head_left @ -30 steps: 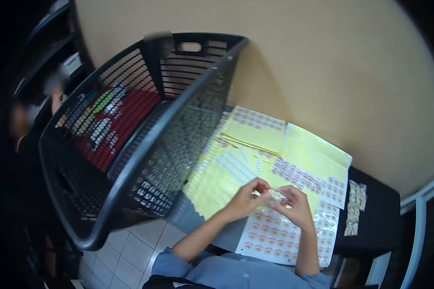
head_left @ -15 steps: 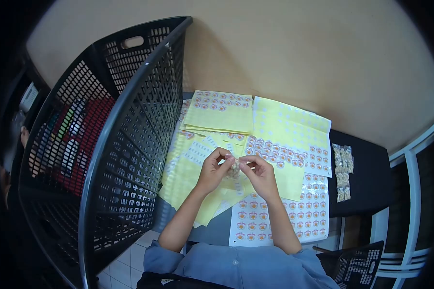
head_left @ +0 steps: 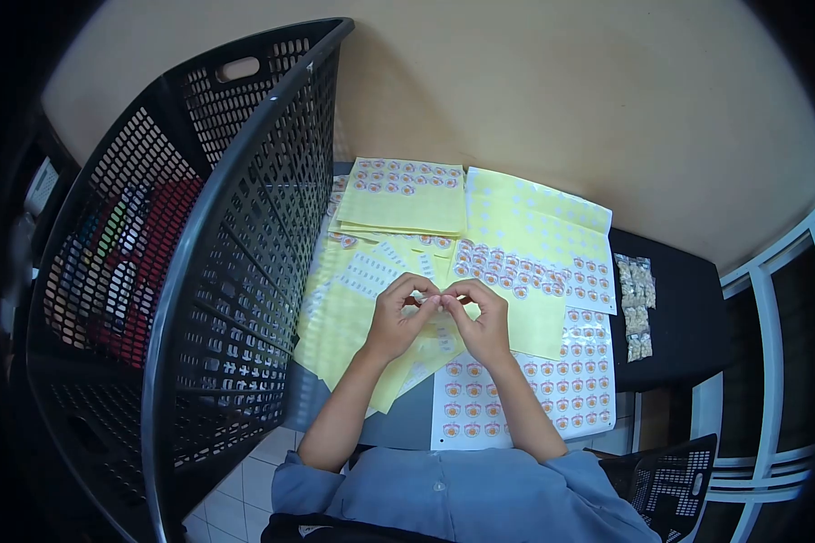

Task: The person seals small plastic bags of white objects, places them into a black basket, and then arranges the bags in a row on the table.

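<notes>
My left hand (head_left: 397,319) and my right hand (head_left: 483,324) meet fingertip to fingertip above the middle of the table, both closed in a pinch. Between them is a small clear packet of pale pieces, plain half a second ago and now mostly hidden by the fingers. Beneath the hands lie yellow backing sheets (head_left: 353,321) and a small strip of printed labels (head_left: 371,274). Close to my right forearm is a white sheet of round orange-and-pink stickers (head_left: 471,404). A partly used sticker sheet (head_left: 539,213) and a yellow stack with stickers (head_left: 403,204) lie beyond.
A tall black plastic basket (head_left: 235,181) with coloured items inside stands at the left, against the sheets. On the black surface (head_left: 684,317) at the right lie several filled clear packets (head_left: 638,303). Another black basket (head_left: 675,480) is low at the right. A wall rises behind.
My fingertips have come closer together, and the packet between them has gone mostly out of sight. The whole view has shifted slightly, with the sheets appearing a little higher and further left.
</notes>
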Tool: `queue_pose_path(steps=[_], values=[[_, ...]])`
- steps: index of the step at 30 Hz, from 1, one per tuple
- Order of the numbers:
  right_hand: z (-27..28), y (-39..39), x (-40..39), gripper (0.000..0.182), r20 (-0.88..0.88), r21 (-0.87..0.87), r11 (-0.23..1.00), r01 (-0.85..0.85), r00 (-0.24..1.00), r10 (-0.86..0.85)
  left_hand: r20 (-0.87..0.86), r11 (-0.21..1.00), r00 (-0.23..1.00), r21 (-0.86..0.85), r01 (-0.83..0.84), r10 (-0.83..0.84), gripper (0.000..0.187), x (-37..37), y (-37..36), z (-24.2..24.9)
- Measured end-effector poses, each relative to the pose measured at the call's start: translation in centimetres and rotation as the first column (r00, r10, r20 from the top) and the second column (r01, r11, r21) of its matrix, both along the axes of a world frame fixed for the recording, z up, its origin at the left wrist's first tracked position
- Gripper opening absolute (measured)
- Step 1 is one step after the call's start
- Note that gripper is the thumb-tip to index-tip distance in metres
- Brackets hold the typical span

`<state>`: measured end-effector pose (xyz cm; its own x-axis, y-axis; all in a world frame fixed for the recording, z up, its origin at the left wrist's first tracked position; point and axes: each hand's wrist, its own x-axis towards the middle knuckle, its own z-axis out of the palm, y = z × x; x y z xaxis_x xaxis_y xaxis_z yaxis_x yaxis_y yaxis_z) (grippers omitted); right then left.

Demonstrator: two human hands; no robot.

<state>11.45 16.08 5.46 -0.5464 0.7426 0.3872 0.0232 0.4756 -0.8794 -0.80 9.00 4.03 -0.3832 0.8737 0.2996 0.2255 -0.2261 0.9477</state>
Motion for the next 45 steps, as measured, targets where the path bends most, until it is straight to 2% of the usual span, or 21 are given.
queue_pose_path(steps=[1,3,4,6,10,13,15,16,18,19,22,24,27,32,36,38,41,45], values=[[0.3,0.1,0.1,0.005,0.002,0.001,1.0,-0.004,1.0,0.004,0.002,1.0,1.0,0.001,-0.004,0.004,0.004,-0.1,-0.1,0.3],[0.8,0.2,0.3,0.006,0.077,0.06,0.998,-0.008,0.997,0.003,-0.132,1.0,0.991,0.018,-0.016,0.018,0.004,-0.2,-0.2,0.6],[0.8,0.4,0.4,0.006,0.076,0.061,0.998,-0.009,0.997,0.005,-0.133,1.0,0.991,0.019,-0.018,0.02,0.004,-0.3,-0.2,0.5],[1.0,0.6,0.5,0.008,0.152,0.242,0.97,-0.013,0.988,-0.025,-0.278,0.997,0.959,0.068,-0.033,0.051,0.005,-0.5,-0.1,0.4],[1.5,0.6,0.5,0.009,0.168,0.32,0.947,-0.01,0.985,-0.047,-0.317,0.998,0.947,0.05,-0.045,0.059,0.005,-0.5,-0.4,1.0],[1.7,0.8,0.6,0.008,0.163,0.262,0.965,0.0,0.986,-0.045,-0.278,1.0,0.96,-0.001,-0.018,0.017,0.007,-0.9,-0.5,1.3],[1.7,1.0,0.7,0.007,0.147,0.131,0.991,0.019,0.988,-0.038,-0.218,0.998,0.975,-0.049,0.039,-0.049,0.012,-1.2,-0.6,1.3],[1.7,1.1,0.8,0.007,0.148,0.132,0.991,0.019,0.988,-0.039,-0.216,0.998,0.975,-0.048,0.04,-0.049,0.012,-1.4,-0.6,1.2],[1.9,1.4,1.1,0.006,0.136,0.069,0.997,-0.025,0.991,0.016,-0.096,0.999,0.995,-0.023,0.032,-0.034,0.017,-1.6,-0.6,0.9],[2.0,1.3,1.0,0.006,0.14,0.068,0.997,-0.028,0.99,0.018,-0.009,0.999,1.0,-0.028,0.019,-0.02,0.021,-1.4,-0.5,0.8],[1.9,1.1,0.7,0.007,0.12,0.089,0.994,-0.062,0.991,0.051,0.066,1.0,0.998,0.013,-0.006,0.005,0.025,-1.1,-0.5,0.7],[1.2,0.8,0.1,0.008,-0.046,0.019,0.998,-0.061,0.997,0.062,0.057,0.999,0.998,0.031,-0.016,0.014,0.029,-1.1,-0.6,0.7],[1.2,0.2,-0.2,0.007,-0.039,-0.005,0.994,-0.11,0.993,0.109,-0.001,0.994,0.999,0.096,-0.047,0.048,0.03,-1.0,-0.7,0.8],[0.8,-0.1,-0.6,0.006,-0.053,-0.029,0.995,-0.092,0.994,0.091,-0.116,0.988,0.992,0.148,-0.039,0.057,0.033,-0.9,-0.8,0.5],[1.0,-0.2,-0.7,0.006,-0.096,-0.019,0.997,-0.074,0.993,0.072,-0.079,0.985,0.996,0.171,-0.028,0.041,0.04,-0.4,-0.7,0.9],[1.2,-0.5,-0.6,0.006,-0.071,0.031,0.998,-0.06,0.996,0.062,0.055,0.977,0.997,0.205,-0.063,0.052,0.046,0.2,-0.8,1.7],[1.1,-0.5,-0.7,0.005,-0.052,0.089,0.995,-0.041,0.998,0.046,0.014,0.99,0.999,0.139,-0.034,0.032,0.051,-0.1,-0.9,1.4],[1.4,-0.9,-0.6,0.005,-0.045,0.03,0.999,-0.029,0.999,0.031,-0.058,0.992,0.998,0.124,0.01,-0.003,0.053,-0.9,-0.9,1.0]])
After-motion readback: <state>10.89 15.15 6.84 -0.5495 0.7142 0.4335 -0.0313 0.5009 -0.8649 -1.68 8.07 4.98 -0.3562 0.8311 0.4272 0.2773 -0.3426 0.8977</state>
